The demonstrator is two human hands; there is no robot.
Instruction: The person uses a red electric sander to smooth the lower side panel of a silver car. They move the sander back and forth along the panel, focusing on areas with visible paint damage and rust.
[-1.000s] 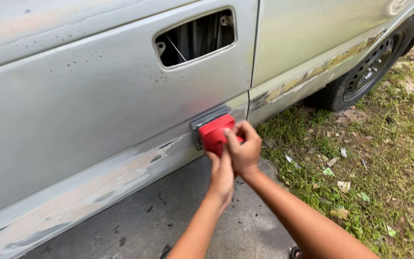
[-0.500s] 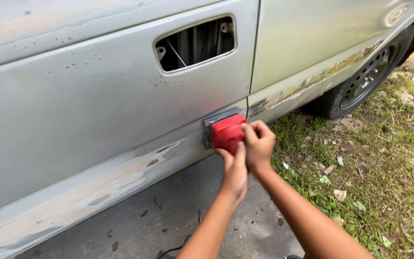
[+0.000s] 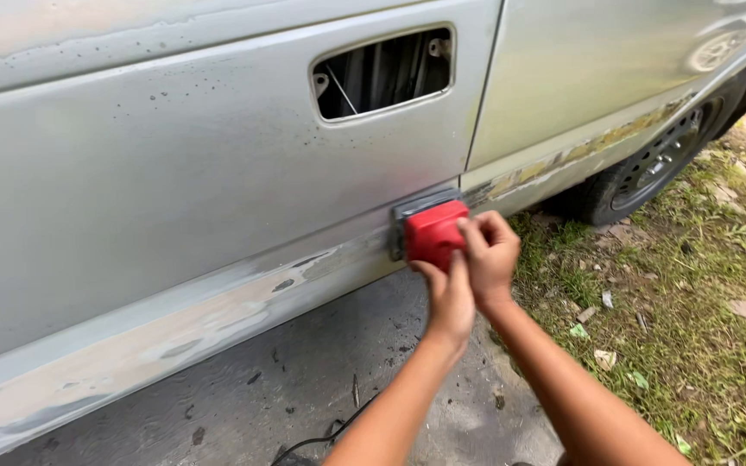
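Head view: a red sanding block (image 3: pixel 432 231) sits pressed against the lower strip of a silver car door (image 3: pixel 218 190), just left of the seam where the next panel begins. A grey pad edge shows along the block's top and left side; its working face is turned to the metal and cannot be seen. The right hand (image 3: pixel 489 257) is closed on the block from its 3 o'clock side, fingers curled over the top right corner, which they cover. The left hand (image 3: pixel 451 298) is closed on it from 5 o'clock, its thumb lying up across the red face; the fingertips behind the block are hidden. Both forearms run off the bottom edge of the frame.

At 11 o'clock from the block, the door handle opening (image 3: pixel 383 73) is a dark hole with rods and a thin wire inside, hard to make out further. The sanded strip (image 3: pixel 174 319) runs toward 8 o'clock and is cut off at the left edge. At 2 o'clock a wheel (image 3: pixel 658 164) is half hidden under the body. A dark cable (image 3: pixel 321 440) on the concrete ground (image 3: pixel 218 414) leaves the frame below. Grass (image 3: pixel 692 328) with dry leaves lies at 4 o'clock.
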